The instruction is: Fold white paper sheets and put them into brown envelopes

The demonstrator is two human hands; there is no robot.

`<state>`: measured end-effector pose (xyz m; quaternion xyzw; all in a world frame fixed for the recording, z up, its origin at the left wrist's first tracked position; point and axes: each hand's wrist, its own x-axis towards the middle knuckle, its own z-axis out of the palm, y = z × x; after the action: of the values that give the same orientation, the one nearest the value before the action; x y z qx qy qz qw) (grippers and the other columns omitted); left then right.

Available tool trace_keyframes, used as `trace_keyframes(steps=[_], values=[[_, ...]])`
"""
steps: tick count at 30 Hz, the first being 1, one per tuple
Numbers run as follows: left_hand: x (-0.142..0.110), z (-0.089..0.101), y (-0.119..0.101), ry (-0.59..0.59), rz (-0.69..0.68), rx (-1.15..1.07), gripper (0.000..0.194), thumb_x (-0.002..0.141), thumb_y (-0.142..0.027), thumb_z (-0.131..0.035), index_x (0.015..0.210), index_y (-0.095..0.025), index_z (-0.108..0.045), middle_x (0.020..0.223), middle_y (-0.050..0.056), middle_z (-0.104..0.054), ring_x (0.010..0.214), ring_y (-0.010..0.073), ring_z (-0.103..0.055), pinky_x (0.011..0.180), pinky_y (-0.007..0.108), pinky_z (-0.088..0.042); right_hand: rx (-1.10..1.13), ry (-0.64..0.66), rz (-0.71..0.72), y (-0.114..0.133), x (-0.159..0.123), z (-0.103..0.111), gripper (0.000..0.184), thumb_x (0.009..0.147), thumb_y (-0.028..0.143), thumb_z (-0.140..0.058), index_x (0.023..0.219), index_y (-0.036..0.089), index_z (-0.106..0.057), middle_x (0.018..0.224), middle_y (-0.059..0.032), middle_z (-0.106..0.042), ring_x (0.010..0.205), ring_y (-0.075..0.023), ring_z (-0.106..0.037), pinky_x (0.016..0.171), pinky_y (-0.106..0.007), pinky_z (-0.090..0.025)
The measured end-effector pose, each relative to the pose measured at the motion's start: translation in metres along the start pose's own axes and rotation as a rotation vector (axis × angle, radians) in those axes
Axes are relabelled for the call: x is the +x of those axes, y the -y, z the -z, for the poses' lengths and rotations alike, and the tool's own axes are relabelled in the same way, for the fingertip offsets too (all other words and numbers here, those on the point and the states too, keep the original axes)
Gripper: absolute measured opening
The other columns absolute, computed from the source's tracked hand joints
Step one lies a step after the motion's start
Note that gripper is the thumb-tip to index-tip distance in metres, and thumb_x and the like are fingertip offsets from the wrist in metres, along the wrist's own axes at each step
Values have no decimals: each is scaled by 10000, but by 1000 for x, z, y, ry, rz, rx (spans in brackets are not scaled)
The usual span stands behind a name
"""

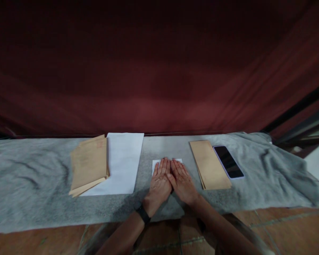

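Observation:
A small piece of white paper (156, 163) lies on the grey cloth, mostly covered by both hands. My left hand (161, 182) presses flat on it with fingers stretched out; a dark watch band is on that wrist. Flat beside it, my right hand (183, 182) also rests on the paper, fingers extended and its thumb touching the left hand. Whether the paper is folded is hidden beneath them. To the right sit long brown envelopes (211, 164). Over on the left, a stack of brown envelopes (89, 161) overlaps larger white paper sheets (124, 163).
The grey cloth (39, 184) spreads across a low surface, wrinkled at both ends. A phone (228, 162) lies right of the long envelopes. Behind hangs a dark red curtain (159, 88). Terracotta floor tiles (295, 230) run along the front edge.

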<state>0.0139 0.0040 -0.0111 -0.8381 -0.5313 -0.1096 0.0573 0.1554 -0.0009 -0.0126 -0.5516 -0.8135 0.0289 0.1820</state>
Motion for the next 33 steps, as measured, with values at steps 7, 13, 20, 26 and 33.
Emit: trace_keyframes(steps=[7,13,20,26,33], values=[[-2,3,14,-41,62,7,575,1000,-233,-311,1536,-23,-312,1591,201,-357,1519,267,-252,1235,498,-262,-119,-101,-25,-14,-2,-4,613,1063,436,-326,1567,89,-302,1578,-163,-401,1480,-264,-354,1212,-467,-304],[-4,3,20,-57,174,40,630,1020,-430,-355,1496,-18,-395,1567,221,-392,1487,305,-332,1203,489,-326,-168,-119,-66,-18,-2,-6,647,1050,461,-371,1559,67,-308,1576,-187,-398,1470,-283,-365,1194,-463,-322],[-11,3,32,-124,214,31,661,1024,-474,-332,1512,-31,-381,1537,230,-435,1459,330,-383,1172,515,-366,-178,-168,-102,-22,-5,-6,660,1052,438,-367,1591,86,-222,1570,-190,-409,1457,-286,-386,1178,-470,-342],[-13,3,35,-147,232,36,682,1029,-500,-306,1500,-15,-396,1527,244,-442,1456,349,-383,1166,537,-367,-198,-172,-116,-23,-7,-5,688,1046,473,-370,1589,74,-228,1571,-194,-404,1441,-303,-410,1171,-469,-350],[-15,3,38,-181,227,39,707,1026,-527,-310,1515,-20,-368,1516,256,-451,1447,355,-395,1149,540,-391,-186,-193,-127,-25,-9,-6,714,1045,483,-367,1608,96,-159,1576,-194,-396,1436,-299,-421,1168,-473,-361]])
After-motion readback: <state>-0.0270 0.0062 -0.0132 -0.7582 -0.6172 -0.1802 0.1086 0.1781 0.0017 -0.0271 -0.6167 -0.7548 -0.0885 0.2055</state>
